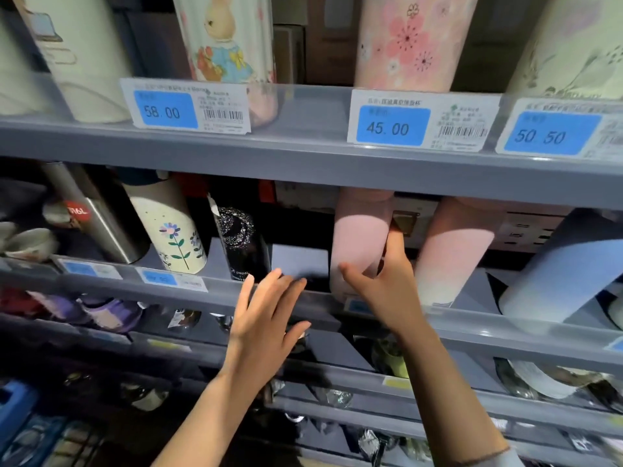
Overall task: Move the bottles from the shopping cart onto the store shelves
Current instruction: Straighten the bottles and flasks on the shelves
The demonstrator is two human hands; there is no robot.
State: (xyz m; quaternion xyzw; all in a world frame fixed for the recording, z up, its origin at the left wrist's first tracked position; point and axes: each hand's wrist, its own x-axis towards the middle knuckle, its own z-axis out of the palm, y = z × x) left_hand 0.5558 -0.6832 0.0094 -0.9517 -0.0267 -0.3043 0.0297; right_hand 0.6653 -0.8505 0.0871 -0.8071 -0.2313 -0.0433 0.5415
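Our right hand grips the pink bottle standing on the middle shelf, left hand flat, holding nothing. Cart's out of view, so can't tell what's left.

Both your forearms reach up and forward, side by side. Your left hand: palm down, fingers straight, slightly spread, holding nothing. Your right hand: thumb left, fingers curled round pink bottle.
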